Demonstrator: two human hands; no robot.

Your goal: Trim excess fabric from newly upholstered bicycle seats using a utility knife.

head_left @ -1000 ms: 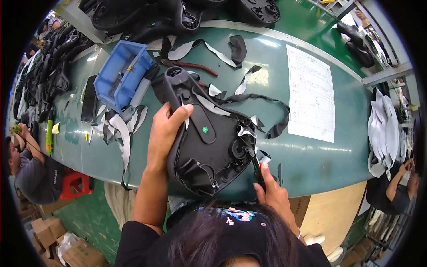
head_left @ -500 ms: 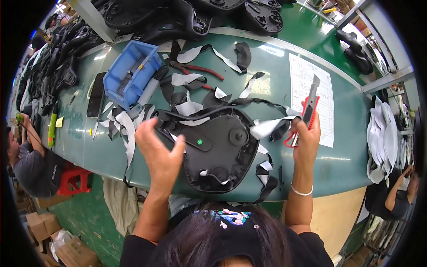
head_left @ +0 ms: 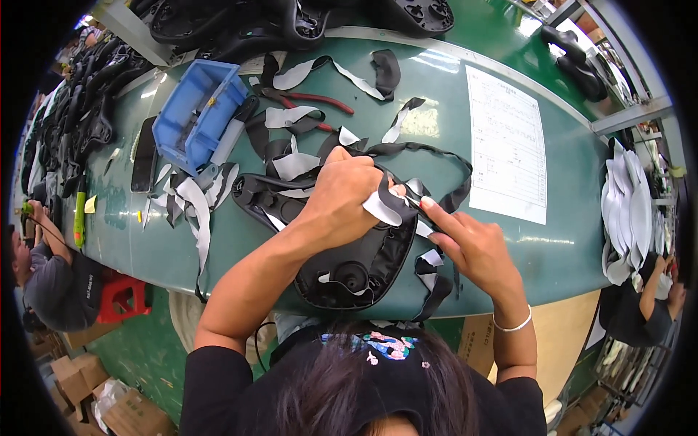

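On the green worktable (head_left: pixel 560 269): black seat (head_left: pixel 356 254), hollow side up, partly covered by the left forearm; round knob (head_left: pixel 352 275) showing in the broad end.
Left hand (head_left: pixel 345 185): curls tightly over the far right part of the seat, pinches a black-and-white strip (head_left: pixel 383 209); free end of strip hanging over the seat.
Right hand (head_left: pixel 469 251): just right of the seat, fingers bent together, thumb and forefinger pinching a slim dark tool (head_left: pixel 413 201), mostly hidden; cannot tell whether against seat or strip.
Bracelet (head_left: pixel 513 325): white, on the right wrist, right of the seat.
Scraps (head_left: pixel 195 211): black and white, tangled, left of the seat.
Curled scrap (head_left: pixel 434 287): just right of the seat's broad end.
Pliers (head_left: pixel 320 100): red-handled, beyond the seat.
Bin (head_left: pixel 174 156): blue, beyond and left of the seat.
Phone (head_left: pixel 144 163): dark, flat, left of the seat, past the bin.
Sheet (head_left: pixel 507 145): white, printed, right of and beyond the seat.
Stacked seats (head_left: pixel 247 29): black, well beyond the seat.
Stool (head_left: pixel 120 298): red, well left of the seat.
Co-workers: one person (head_left: pixel 54 272) far left of the seat, another (head_left: pixel 640 309) far right.
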